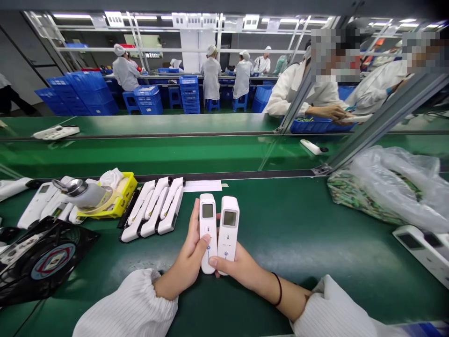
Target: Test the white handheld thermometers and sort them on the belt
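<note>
Two white infrared thermometers stand side by side in my hands above the green bench, their small grey screens facing me. My left hand [192,255] is closed around the left thermometer [207,220], thumb on its front below the screen. The right thermometer [229,224] is gripped by my right hand [235,267], whose thumb lies across the lower end. Most of my fingers are hidden behind the two bodies. Left of my hands, several white thermometer bodies [154,206] lie in a slanting row on the bench.
A yellow tray [128,192], a metal bottle [82,194] and a black fan [49,260] occupy the left. At right are a plastic bag of green parts [382,187] and more thermometers [421,248]. Beyond runs a green conveyor [196,152]; co-workers [298,89] sit across it.
</note>
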